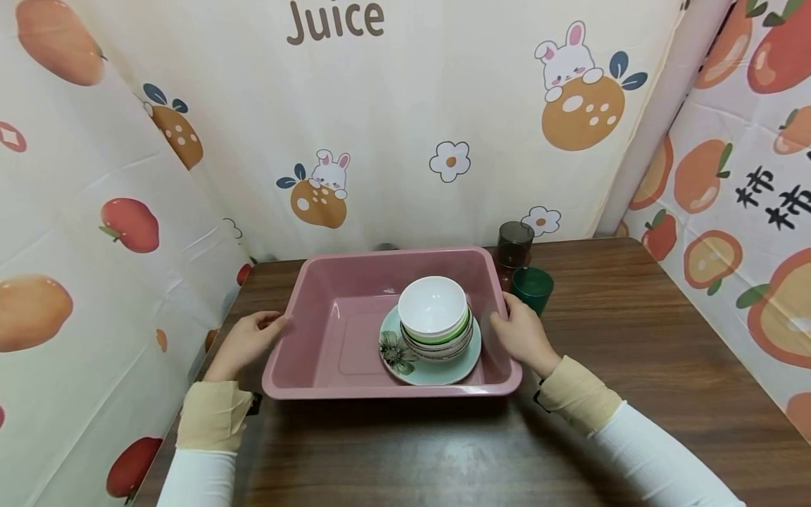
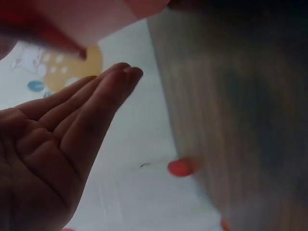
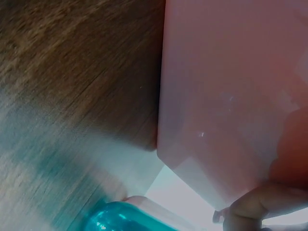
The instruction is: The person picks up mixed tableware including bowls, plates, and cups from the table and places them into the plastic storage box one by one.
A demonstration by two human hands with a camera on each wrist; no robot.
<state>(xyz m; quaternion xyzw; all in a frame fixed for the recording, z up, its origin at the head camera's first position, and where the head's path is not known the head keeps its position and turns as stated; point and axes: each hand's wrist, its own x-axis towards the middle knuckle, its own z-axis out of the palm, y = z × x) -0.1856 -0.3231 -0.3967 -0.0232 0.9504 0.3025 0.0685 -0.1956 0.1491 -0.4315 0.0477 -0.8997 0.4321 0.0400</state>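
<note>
A pink plastic basin (image 1: 355, 391) is in the middle of the head view, over the wooden table. Inside it, towards the right, a stack of bowls (image 1: 434, 306) with a white one on top stands on a pale green plate (image 1: 456, 373) with a dark flower print. My right hand (image 1: 527, 336) grips the basin's right rim, and its bent fingers (image 3: 248, 207) show by the rim in the right wrist view. At the left rim is my left hand (image 1: 246, 346); the left wrist view shows its fingers (image 2: 94, 113) nearly straight, apart from the basin wall.
Just beyond the basin's right side stand a green cup (image 1: 532, 287) and a dark translucent cup (image 1: 514, 243). Fruit-printed cloth (image 1: 393, 105) hangs behind and on both sides of the wooden table (image 1: 633, 317).
</note>
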